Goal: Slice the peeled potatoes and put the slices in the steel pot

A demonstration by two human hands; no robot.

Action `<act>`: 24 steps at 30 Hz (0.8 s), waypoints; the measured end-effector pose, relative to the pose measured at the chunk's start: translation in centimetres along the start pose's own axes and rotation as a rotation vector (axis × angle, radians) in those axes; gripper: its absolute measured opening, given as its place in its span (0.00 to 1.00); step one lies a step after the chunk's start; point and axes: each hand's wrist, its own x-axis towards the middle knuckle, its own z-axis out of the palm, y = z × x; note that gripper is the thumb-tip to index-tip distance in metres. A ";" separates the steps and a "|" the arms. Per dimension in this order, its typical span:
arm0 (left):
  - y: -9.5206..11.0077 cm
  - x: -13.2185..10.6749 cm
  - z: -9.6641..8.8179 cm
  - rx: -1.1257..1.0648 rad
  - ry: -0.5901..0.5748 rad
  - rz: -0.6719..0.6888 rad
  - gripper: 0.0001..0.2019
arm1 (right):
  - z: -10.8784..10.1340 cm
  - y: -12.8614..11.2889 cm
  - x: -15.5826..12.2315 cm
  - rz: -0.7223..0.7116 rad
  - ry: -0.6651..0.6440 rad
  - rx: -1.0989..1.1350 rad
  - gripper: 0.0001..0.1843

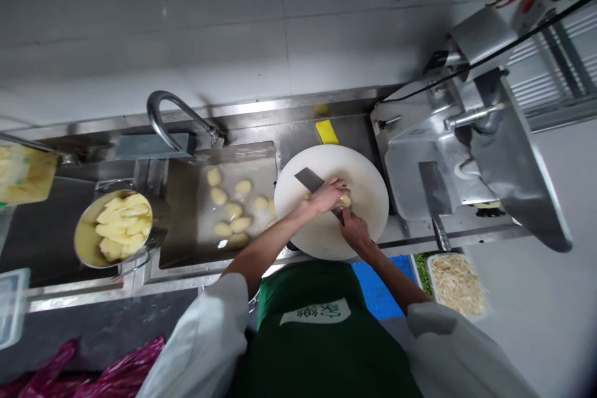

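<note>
Potato piece [344, 200], pale yellow, on the round white cutting board [359, 168], which sits at the front edge of the steel table [298, 130], right of the middle.

Largest first:
- Steel slicer [466, 155] filling the table's right end, its big plate tilted toward the right edge.
- Sink [181, 242] sunk into the table just left of the board, with peeled whole potatoes [233, 210] lying in it and a curved tap [161, 113] at its back edge.
- Round metal pot [84, 242] farther left, heaped with cut potato chunks.
- Tray of pale shreds [457, 283] below the front edge on the right, and a blue crate [377, 289] beside it.
- Yellow sponge [326, 132] at the back edge, just behind the board.

Left forearm bare, white sleeve ending at the elbow, reaching in from the front left across the board's rim. Left hand [326, 194] palm down, fingers curled over the potato piece and gripping it against the board.

Right forearm coming in from the front right. Right hand [355, 230] knuckles up, clenched round the handle of a cleaver [309, 180]. Blade pointing back and left, showing beyond the left hand, its middle hidden beneath that hand.

Potato piece under the left fingertips, just beyond the right hand and near the board's centre. Contact with the blade: cannot tell.
</note>
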 end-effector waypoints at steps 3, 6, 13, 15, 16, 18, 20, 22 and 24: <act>-0.6 2.5 0.2 0.089 -0.253 0.060 0.12 | 0.1 0.0 0.3 -0.037 -0.038 -0.047 0.21; -0.6 3.5 0.7 0.134 -0.308 0.081 0.11 | -0.4 0.4 0.6 -0.077 -0.037 -0.067 0.24; -0.4 5.5 1.6 0.093 -0.332 0.029 0.07 | -2.7 0.4 -0.7 -0.108 -0.023 -0.036 0.25; -0.6 6.3 1.2 -0.007 -0.282 -0.013 0.07 | -3.0 0.1 -1.8 -0.113 -0.017 -0.019 0.21; -0.7 6.5 0.7 -0.055 -0.241 -0.029 0.07 | -3.0 0.0 -2.3 -0.114 -0.020 -0.012 0.19; -1.0 6.2 -0.9 -0.117 -0.144 -0.050 0.06 | -2.7 0.2 -3.2 -0.117 -0.046 0.008 0.16; -1.2 4.6 -2.7 -0.147 0.025 -0.092 0.07 | -2.3 1.0 -3.7 -0.119 -0.081 0.036 0.15; -1.2 1.5 -3.9 -0.192 0.361 -0.210 0.11 | -1.9 1.9 -3.8 -0.107 -0.113 0.061 0.15; -1.1 -2.3 -3.7 -0.213 0.725 -0.383 0.12 | -1.7 2.9 -3.5 -0.092 -0.113 0.070 0.17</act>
